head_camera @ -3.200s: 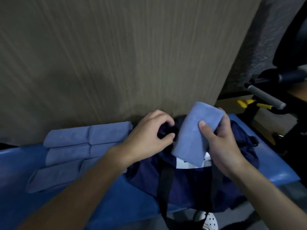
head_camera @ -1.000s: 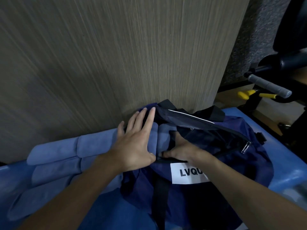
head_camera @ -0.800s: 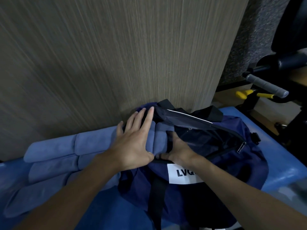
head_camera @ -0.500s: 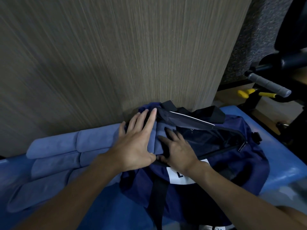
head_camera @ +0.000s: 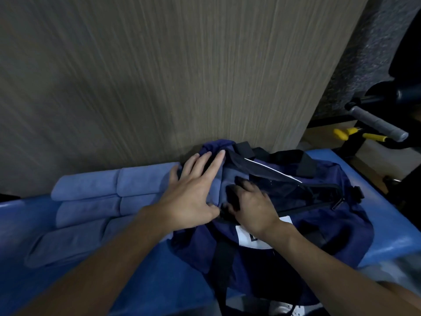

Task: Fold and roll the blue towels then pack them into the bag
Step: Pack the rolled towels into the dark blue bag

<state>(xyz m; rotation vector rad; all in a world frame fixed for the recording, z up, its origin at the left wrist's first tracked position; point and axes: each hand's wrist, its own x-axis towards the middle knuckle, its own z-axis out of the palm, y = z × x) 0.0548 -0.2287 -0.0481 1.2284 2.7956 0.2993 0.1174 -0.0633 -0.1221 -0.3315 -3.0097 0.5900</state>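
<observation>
bag (head_camera: 323, 215): navy, white label | towels (head_camera: 114, 185): light blue; bench (head_camera: 387, 229): bright blue | wall (head_camera: 182, 65): grey-brown, streaked

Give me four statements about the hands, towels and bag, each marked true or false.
1. The left hand lies flat, fingers straight, on the left end of the bag. True.
2. The bag is zipped shut. False: it gapes open, with a towel showing inside.
3. A stack of rolled towels lies left of the bag. True.
4. The right hand holds a towel in the air. False: it reaches down into the bag's opening.
</observation>
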